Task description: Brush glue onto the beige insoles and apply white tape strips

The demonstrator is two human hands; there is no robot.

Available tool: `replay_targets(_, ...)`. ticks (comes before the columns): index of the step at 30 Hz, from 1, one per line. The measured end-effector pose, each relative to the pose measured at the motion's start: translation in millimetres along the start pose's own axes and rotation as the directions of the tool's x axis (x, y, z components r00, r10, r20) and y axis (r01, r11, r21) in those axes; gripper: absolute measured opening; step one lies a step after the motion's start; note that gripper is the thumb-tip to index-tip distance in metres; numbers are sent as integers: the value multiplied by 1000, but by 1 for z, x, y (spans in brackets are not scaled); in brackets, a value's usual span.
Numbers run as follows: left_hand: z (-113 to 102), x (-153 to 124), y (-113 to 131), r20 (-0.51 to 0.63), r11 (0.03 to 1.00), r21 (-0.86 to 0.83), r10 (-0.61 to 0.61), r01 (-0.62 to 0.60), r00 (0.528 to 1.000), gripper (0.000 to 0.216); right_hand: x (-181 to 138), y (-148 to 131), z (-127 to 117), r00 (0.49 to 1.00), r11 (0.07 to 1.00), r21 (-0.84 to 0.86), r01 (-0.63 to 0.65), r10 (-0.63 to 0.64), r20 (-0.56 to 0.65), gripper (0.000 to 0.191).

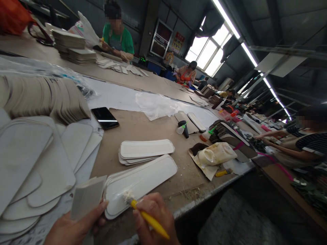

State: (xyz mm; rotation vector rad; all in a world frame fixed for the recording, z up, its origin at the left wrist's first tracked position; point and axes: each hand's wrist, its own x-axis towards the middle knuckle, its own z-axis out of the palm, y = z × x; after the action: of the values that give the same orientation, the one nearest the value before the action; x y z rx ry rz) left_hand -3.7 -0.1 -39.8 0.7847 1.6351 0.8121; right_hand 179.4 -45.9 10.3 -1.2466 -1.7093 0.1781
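My right hand (154,216) grips a yellow-handled brush (150,221). Its bristles, clumped with pale paste, touch the top of a fanned stack of long white rounded panels (148,177). In my left hand (81,217) is a bundle of thin pale strips (88,195), held upright between thumb and fingers. The left fingertips rest at the near left end of the white stack. Just beyond lies a second, smaller stack of white panels (146,149) on the brown board (184,173).
Larger white panels (51,163) and a long row of curved pieces (43,98) fill the left side. A phone (105,118) lies behind. Rightward are a glue-stained plastic jug (217,153), another yellow brush (222,173) and small bottles. Co-workers (120,41) sit across the table.
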Motion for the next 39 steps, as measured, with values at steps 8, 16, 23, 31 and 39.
replay_targets(8,1,-15,25,88,994,-112,1,9,996,50,16,13,-12,999,996,-80,30,-28,24,20)
replay_targets(16,0,-24,40,117,994,-105,31,-19,993,45,12,-7,4,975,946,241,-218,221,12,10)
replay_targets(23,-1,-24,34,108,993,-115,14,-2,994,44,16,18,9,909,857,307,-414,407,91,16)
replay_targets(31,3,-17,15,25,989,-149,-13,16,1000,48,40,89,-66,981,959,-262,-110,62,-186,13)
replay_targets(39,2,-26,38,31,991,-127,-29,33,999,54,48,83,-88,984,925,-380,30,-93,-150,10)
